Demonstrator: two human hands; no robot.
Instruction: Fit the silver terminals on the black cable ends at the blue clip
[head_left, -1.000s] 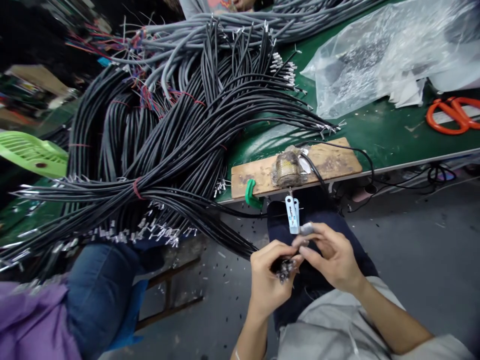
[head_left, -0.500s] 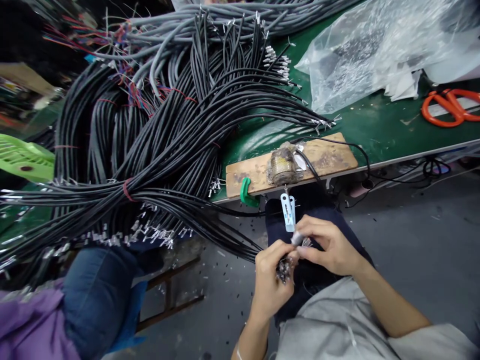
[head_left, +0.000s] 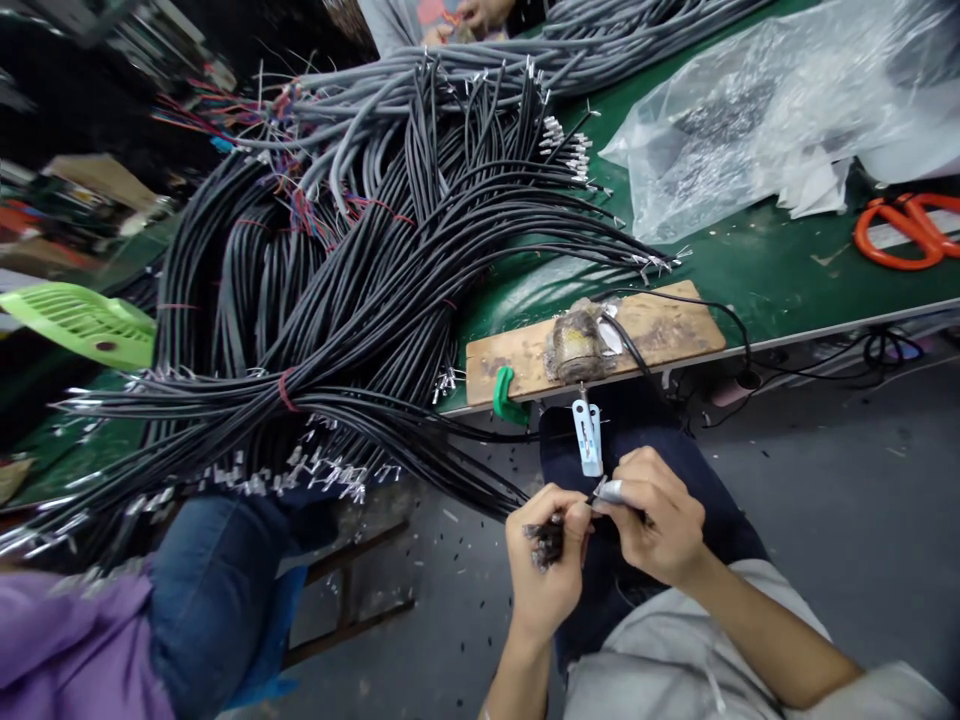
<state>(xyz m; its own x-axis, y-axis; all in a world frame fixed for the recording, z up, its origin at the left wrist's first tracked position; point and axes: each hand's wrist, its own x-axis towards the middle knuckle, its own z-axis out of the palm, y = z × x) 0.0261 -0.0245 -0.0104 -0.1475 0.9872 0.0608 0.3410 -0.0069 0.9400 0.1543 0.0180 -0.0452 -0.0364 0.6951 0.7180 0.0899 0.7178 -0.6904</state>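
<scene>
My left hand is closed round a bundle of black cables that runs to it from the table, with the cut ends poking out of the fist. Between its thumb and forefinger sticks out a single cable end with pale, stripped wires. My right hand, a grey wrap on one finger, pinches at that cable end, fingertips nearly touching those of the left. Just above them a light blue clothes peg hangs from the shaft of a grimy, taped round device on a wooden board.
A green clamp grips the board at the table edge. Heaped black cables and grey cables cover the left side. Orange-handled scissors and a clear plastic bag lie right. Co-workers sit at left and far back.
The view has shifted, so the table appears further right and lower. My right fingers have curled in more at the cable end. A co-worker's hands now show at the top.
</scene>
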